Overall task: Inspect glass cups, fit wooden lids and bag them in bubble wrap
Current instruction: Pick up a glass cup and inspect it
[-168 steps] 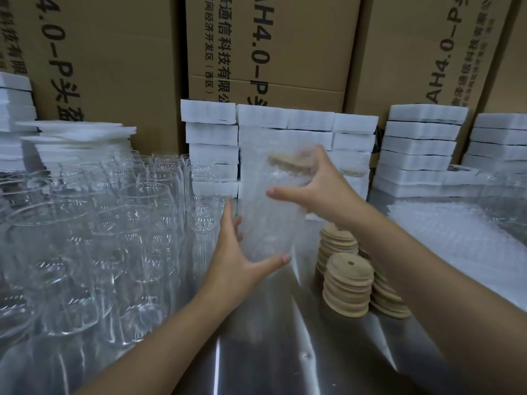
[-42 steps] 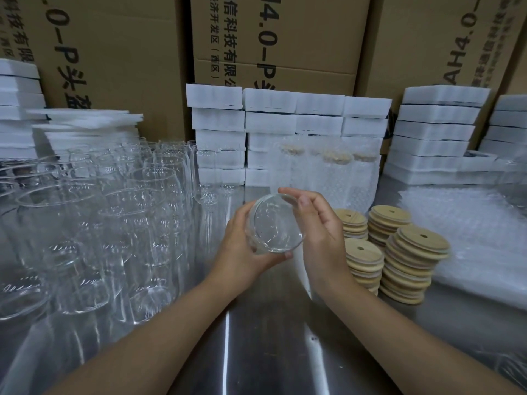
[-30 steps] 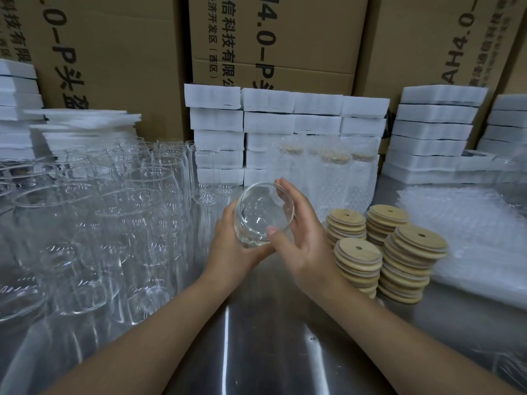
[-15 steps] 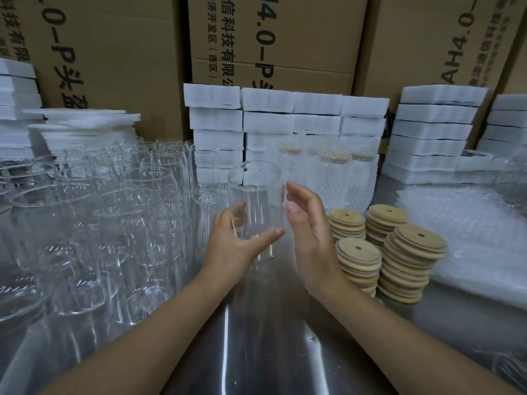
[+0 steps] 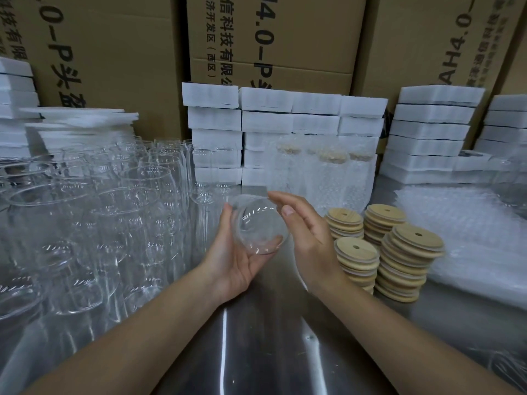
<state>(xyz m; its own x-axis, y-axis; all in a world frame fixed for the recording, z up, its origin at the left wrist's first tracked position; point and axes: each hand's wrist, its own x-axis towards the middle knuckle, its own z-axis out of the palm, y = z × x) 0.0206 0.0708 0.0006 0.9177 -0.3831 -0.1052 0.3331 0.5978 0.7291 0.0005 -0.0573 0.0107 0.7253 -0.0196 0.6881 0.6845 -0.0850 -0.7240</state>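
Note:
A clear glass cup lies tipped on its side above the steel table, one round end facing me. My left hand cradles it from below, fingers and thumb curled round its wall. My right hand is beside it on the right, fingers nearly straight, fingertips at its far rim. Several stacks of round wooden lids with a small hole stand just right of my right hand. Bubble wrap bags lie in a pile at the far right. Bagged, lidded cups stand behind the hands.
Many bare glass cups crowd the left of the steel table. White foam blocks are stacked along the back, in front of big cardboard boxes. More foam stacks stand at the back right.
Half a second ago the cup stood upright in my left hand; now it is tipped over with an end toward me. My right hand has come up against its rim.

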